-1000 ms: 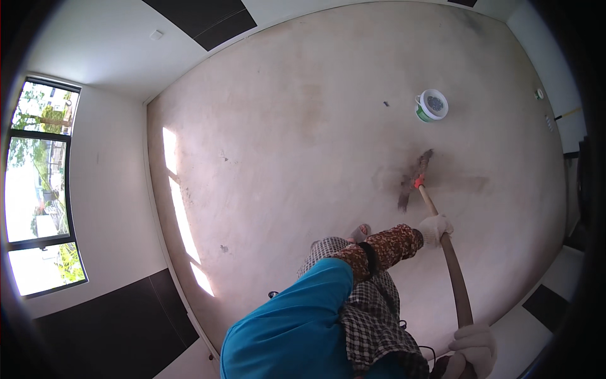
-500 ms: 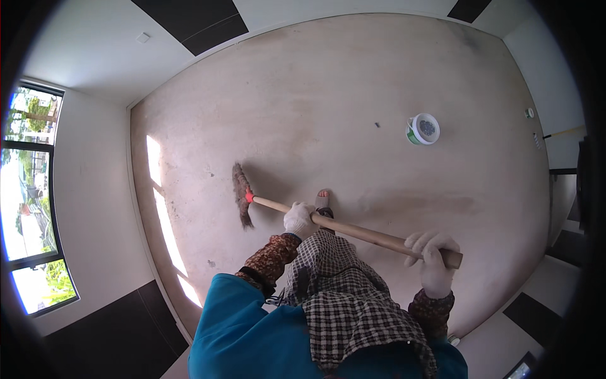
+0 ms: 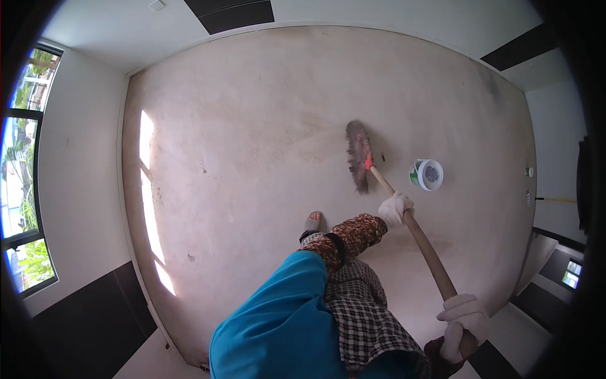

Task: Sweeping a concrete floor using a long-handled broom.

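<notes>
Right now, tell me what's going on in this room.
A person in white work gloves is sweeping a bare, dusty floor with a long wooden-handled broom. The left hand grips the handle partway down, and the right hand grips its top end. The broom's bristle head rests on the floor ahead of the person's sandalled foot. A small round tub with a white lid and green side stands on the floor just right of the broom head, apart from it.

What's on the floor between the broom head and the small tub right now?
In the head view, only bare floor lies between the broom head and the tub, save one tiny dark speck beside the bristles. The broom's handle slants away below that stretch.
</notes>
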Tool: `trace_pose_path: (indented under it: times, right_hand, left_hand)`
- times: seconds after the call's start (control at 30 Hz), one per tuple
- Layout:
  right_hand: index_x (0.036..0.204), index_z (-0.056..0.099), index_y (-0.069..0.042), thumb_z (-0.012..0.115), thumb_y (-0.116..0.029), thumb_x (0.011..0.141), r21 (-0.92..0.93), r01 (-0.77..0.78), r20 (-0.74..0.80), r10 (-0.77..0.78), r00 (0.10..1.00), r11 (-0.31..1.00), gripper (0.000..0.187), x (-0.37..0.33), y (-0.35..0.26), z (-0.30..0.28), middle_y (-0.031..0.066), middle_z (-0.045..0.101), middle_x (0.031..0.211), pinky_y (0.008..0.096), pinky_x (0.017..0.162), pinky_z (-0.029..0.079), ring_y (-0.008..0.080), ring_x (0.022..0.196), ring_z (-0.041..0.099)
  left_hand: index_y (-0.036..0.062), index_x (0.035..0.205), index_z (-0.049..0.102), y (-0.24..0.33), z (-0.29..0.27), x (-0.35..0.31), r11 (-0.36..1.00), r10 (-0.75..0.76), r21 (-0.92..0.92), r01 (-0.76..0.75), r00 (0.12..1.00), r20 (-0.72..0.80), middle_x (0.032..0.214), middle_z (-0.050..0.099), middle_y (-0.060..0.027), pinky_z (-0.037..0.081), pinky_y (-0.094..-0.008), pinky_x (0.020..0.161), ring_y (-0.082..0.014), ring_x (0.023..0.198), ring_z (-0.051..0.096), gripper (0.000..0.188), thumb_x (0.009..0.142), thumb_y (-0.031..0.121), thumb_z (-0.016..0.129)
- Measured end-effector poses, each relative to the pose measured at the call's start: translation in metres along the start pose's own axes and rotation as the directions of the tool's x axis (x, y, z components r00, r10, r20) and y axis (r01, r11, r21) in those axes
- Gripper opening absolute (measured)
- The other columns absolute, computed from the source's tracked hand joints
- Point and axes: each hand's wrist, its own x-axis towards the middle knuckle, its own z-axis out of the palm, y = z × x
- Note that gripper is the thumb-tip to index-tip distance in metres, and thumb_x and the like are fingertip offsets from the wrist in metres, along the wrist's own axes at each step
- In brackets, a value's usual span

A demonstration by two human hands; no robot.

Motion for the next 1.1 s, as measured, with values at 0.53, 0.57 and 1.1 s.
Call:
trace_pose_path:
  times: [0.53, 0.57, 1.1]
  right_hand:
    - [0.082, 0.061, -0.002, 0.058, 0.005, 0.088, 0.677, -0.293, 0.196, 0.218, 0.956, 0.675, 0.009, -0.029, 0.138, 0.054, 0.0123, 0.067, 0.086, 0.0401, 0.092, 0.052, 0.0253, 0.088, 0.066]
    - [0.082, 0.061, -0.002, 0.058, 0.005, 0.088, 0.673, -0.296, 0.192, 0.227, 0.955, 0.677, 0.009, -0.029, 0.137, 0.062, 0.0123, 0.067, 0.086, 0.0401, 0.092, 0.052, 0.0253, 0.088, 0.066]
    - [0.075, 0.047, -0.005, 0.052, -0.011, 0.092, -0.252, 0.119, -0.035, -0.132, 0.991, 0.960, 0.019, -0.053, 0.028, -0.085, 0.0095, 0.051, 0.070, 0.0286, 0.041, 0.045, 0.0223, 0.065, 0.053]
  left_hand:
    - [0.0081, 0.073, 0.066, -0.063, -0.181, -0.167, 0.738, -0.492, 0.470, 0.484, 0.863, -0.117, 0.081, 0.065, -0.0114, 0.051, -0.0429, 0.080, -0.0332, 0.090, 0.059, 0.018, 0.082, 0.023, 0.068]
    - [0.0076, 0.070, 0.065, -0.083, -0.184, -0.171, 0.752, -0.473, 0.479, 0.452, 0.877, -0.084, 0.080, 0.064, -0.0115, 0.051, -0.0429, 0.079, -0.0332, 0.089, 0.059, 0.019, 0.080, 0.023, 0.069]
    - [0.0129, 0.073, 0.067, 0.085, 0.074, 0.087, 0.984, 0.169, -0.065, -0.167, 0.985, 0.023, 0.082, 0.064, -0.0098, 0.052, -0.0416, 0.077, -0.0318, 0.089, 0.061, 0.012, 0.065, 0.020, 0.072]
